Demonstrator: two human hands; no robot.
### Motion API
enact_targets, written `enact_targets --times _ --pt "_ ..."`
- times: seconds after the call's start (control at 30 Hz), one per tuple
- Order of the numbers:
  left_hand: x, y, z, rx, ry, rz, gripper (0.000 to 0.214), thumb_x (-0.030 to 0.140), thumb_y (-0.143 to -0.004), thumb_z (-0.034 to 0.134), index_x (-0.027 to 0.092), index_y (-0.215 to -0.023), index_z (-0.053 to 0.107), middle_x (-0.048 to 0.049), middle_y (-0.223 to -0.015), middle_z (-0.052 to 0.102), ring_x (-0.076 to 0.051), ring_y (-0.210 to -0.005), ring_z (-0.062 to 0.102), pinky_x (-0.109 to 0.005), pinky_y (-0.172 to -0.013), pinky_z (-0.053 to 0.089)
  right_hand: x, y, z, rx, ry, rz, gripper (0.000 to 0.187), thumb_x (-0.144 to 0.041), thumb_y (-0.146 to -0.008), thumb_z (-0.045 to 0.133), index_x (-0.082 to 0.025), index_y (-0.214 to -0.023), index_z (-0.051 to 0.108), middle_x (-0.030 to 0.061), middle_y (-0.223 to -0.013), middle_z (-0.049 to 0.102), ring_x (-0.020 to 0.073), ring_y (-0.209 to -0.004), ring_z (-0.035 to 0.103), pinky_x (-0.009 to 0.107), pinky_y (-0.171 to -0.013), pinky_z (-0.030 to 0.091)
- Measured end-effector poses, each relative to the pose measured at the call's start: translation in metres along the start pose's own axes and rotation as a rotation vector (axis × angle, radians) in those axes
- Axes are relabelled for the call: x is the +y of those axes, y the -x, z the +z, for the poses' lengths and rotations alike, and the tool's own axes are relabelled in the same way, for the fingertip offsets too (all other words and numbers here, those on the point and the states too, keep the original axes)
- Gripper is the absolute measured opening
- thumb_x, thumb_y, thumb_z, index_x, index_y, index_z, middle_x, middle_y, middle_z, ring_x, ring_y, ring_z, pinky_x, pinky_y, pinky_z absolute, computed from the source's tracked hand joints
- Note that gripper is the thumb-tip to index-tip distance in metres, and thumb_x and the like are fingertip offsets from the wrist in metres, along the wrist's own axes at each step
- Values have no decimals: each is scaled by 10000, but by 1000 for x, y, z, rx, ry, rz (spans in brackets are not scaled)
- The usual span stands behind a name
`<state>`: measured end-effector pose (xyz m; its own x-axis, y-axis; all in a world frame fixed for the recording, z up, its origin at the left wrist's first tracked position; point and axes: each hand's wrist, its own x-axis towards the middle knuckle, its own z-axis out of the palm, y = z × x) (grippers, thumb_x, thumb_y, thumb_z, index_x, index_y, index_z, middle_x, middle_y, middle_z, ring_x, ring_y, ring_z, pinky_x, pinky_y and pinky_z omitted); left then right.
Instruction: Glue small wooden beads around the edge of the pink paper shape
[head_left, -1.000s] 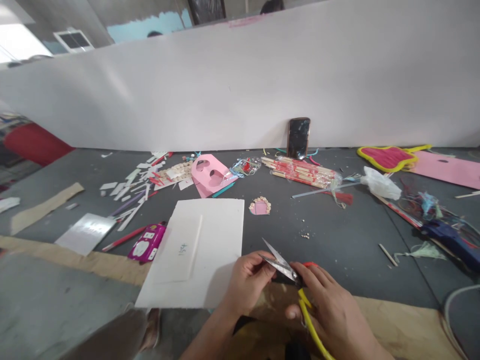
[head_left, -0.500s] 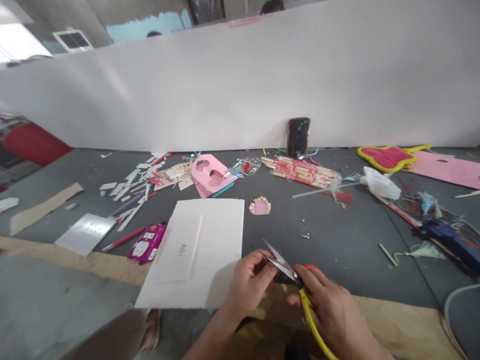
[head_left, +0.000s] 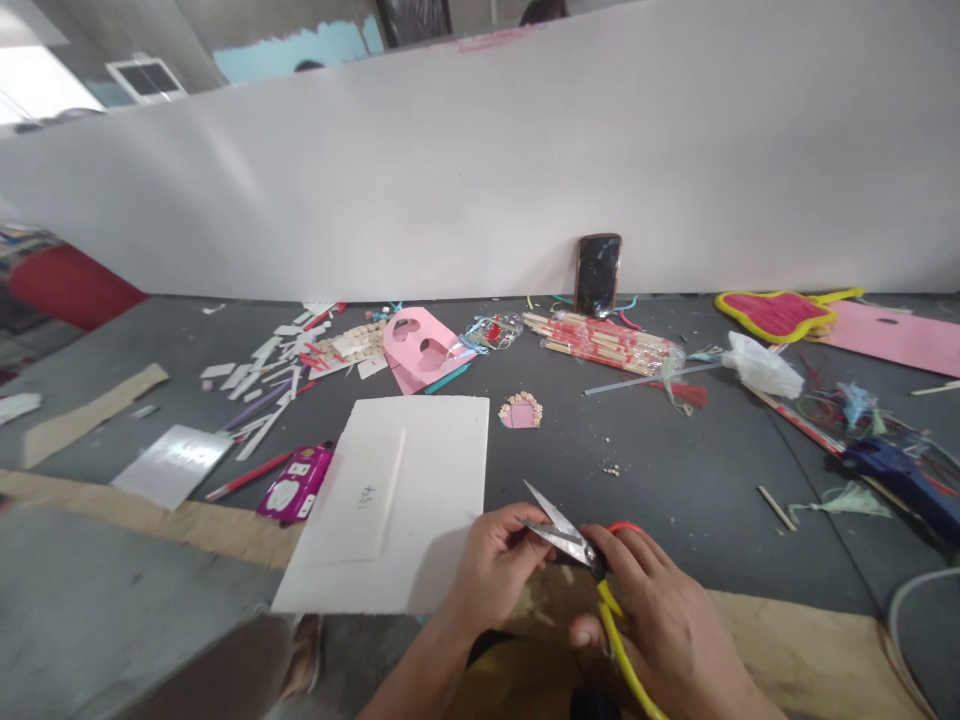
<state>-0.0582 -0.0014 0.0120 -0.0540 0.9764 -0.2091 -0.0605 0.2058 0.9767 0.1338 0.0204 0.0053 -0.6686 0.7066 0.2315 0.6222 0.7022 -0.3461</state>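
Observation:
My right hand [head_left: 667,610] grips a pair of scissors [head_left: 568,538] by its red and yellow handles. The blades are parted and point up and left. Just beside them my left hand [head_left: 499,560] is closed in a pinch at the lower blade; what its fingertips hold is hidden. Beyond the hands lies a small pink arch-shaped piece [head_left: 522,413] edged with pale beads or chips. To the left a white board [head_left: 442,470] lies flat, with a smaller marked white piece [head_left: 366,500] on it. Several tiny crumbs [head_left: 612,470] lie right of the blades.
A phone [head_left: 598,275] leans on the white partition [head_left: 480,180]. Bagged wooden sticks [head_left: 611,345], a pink cut-out sheet [head_left: 424,345] and white strips [head_left: 262,385] lie further back. A magenta packet [head_left: 294,484] is at left; a blue glue gun [head_left: 900,485] and wires are at right.
The scissors' handles have spread and the blades stand a little wider apart. My right thumb has moved down and left. My left hand stays almost in place.

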Motion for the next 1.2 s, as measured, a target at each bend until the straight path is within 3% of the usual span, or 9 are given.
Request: enact_targets --times 0.2,0.5,0.77,1.0,1.2 --pt "-2 -2 0 -1 15 -34 253 362 -806 619 148 -670 620 1 -582 559 -117 -560 523 -205 -547 407 0 -1 4 4 -22 9 345 -323 -897 467 -140 -1189 488 129 -953 694 234 -768 697 319 -606 573" --pt "-12 -1 3 51 -33 -19 215 364 -827 598 156 -809 652 -16 -675 620 -131 -625 560 -209 -590 441 3 -2 4 -36 -26 72 299 -335 -916 435 -166 -1136 548 106 -900 713 223 -676 704 306 -553 556" --pt "-10 0 7 110 -37 38 185 325 -810 603 156 -758 657 -12 -679 622 -131 -612 550 -213 -589 435 2 -1 4 -37 -25 77 336 -312 -881 479 -165 -1181 513 125 -958 689 232 -754 695 325 -601 567" --pt "-10 3 6 153 -53 71 202 305 -793 612 149 -673 653 -25 -631 609 -136 -592 530 -218 -562 408 0 -1 1 -61 -20 45 543 -430 -800 614 -148 -1236 455 136 -998 644 275 -904 651 382 -696 566" --pt "-2 1 3 52 -3 31 277 344 -794 613 144 -602 607 -4 -574 535 -107 -530 459 -208 -497 340 -1 -2 -2 -56 -34 32 510 -435 -802 614 -151 -1206 486 133 -976 652 270 -873 656 374 -679 565"
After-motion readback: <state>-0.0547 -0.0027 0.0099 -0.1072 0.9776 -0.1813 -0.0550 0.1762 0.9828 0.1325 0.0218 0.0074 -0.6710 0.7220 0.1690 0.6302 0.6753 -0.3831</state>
